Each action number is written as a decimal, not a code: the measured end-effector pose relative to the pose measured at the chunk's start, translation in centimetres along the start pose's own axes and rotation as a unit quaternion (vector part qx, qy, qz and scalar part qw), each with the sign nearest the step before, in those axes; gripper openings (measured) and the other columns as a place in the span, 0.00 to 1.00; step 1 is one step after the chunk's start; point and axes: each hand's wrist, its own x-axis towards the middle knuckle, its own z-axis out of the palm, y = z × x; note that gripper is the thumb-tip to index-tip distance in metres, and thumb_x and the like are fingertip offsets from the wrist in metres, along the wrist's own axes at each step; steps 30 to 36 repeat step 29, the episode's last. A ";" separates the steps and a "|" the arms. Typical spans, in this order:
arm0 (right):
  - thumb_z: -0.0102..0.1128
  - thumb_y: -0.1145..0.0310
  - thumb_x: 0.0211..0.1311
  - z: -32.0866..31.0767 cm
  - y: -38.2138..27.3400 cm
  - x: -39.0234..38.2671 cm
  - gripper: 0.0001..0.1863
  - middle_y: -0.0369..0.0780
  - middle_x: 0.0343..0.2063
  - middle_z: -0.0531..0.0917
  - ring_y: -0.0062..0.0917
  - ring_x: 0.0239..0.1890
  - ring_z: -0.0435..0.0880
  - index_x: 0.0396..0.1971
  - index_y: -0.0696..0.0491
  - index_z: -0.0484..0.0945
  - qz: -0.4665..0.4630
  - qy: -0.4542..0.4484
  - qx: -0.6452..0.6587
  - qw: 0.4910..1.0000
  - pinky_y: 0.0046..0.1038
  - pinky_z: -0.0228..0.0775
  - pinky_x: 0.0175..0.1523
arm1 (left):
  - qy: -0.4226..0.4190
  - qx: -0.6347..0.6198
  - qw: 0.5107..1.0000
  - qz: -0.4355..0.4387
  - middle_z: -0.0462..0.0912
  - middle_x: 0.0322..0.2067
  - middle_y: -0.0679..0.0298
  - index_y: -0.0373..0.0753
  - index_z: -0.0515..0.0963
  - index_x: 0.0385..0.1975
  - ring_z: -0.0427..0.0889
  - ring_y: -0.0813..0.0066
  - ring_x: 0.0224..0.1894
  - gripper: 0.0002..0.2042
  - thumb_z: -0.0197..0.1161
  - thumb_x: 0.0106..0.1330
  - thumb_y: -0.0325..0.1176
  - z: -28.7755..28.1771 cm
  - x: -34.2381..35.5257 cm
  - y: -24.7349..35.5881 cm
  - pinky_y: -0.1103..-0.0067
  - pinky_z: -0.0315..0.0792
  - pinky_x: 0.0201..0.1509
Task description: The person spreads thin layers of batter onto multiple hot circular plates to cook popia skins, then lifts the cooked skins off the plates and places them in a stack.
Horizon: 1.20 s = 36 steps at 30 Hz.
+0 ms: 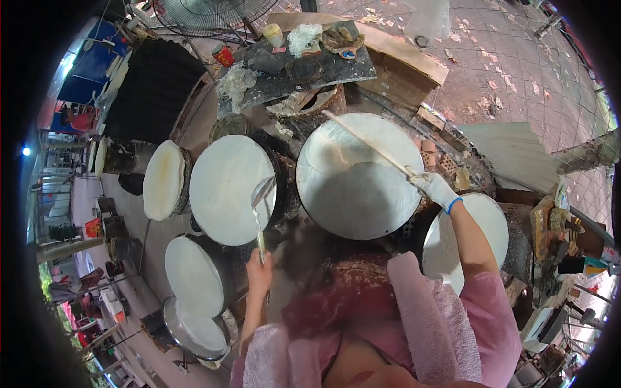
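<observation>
My bare left hand (pixel 259 271) is closed round the handle of a metal ladle (pixel 261 193). The ladle's bowl is over the right edge of a round, flat, pale griddle (pixel 226 200). My right hand (pixel 435 187), in a white glove with a blue cuff, grips one end of a long thin wooden stick (pixel 365 141). That stick slants up and left across a second round griddle (pixel 359 213), whose surface shows a curved edge and a brownish patch. Whether the stick touches the surface I cannot tell. Under my right forearm is another pale griddle (pixel 485 220).
More round pale-topped stands (pixel 165 180) are at the left, with a metal basin (pixel 194 333) below them. At the back, a dark board (pixel 278 94) bears a red can (pixel 223 55), a yellowish cup (pixel 273 35) and crumpled plastic. Beyond it are a fan (pixel 213 13) and a cardboard box (pixel 401 81).
</observation>
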 end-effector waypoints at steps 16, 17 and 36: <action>0.63 0.63 0.60 2.3 -2.5 -2.4 0.21 0.29 0.25 0.76 0.13 0.23 0.66 0.53 0.51 0.76 0.025 -0.176 0.014 0.984 0.20 0.66 0.27 | 0.042 0.043 0.997 0.052 0.72 0.21 0.49 0.31 0.70 0.31 0.70 0.53 0.23 0.09 0.56 0.65 0.33 3.5 5.2 -0.9 0.69 0.67 0.30; 0.63 0.67 0.60 2.1 -3.3 -3.8 0.21 0.30 0.29 0.79 0.13 0.26 0.71 0.54 0.51 0.75 0.059 -0.170 -0.001 0.984 0.19 0.68 0.30 | 0.029 0.055 0.996 0.059 0.74 0.22 0.45 0.31 0.69 0.31 0.72 0.46 0.26 0.10 0.56 0.65 0.33 3.9 6.3 -0.2 0.65 0.67 0.30; 0.64 0.60 0.60 4.4 -3.4 -3.5 0.23 0.30 0.31 0.80 0.12 0.22 0.68 0.55 0.48 0.75 0.091 -0.149 -0.001 0.985 0.17 0.65 0.27 | -0.089 0.279 0.947 0.133 0.77 0.22 0.40 0.33 0.67 0.33 0.78 0.41 0.29 0.10 0.57 0.63 0.33 5.3 7.3 1.3 0.58 0.73 0.33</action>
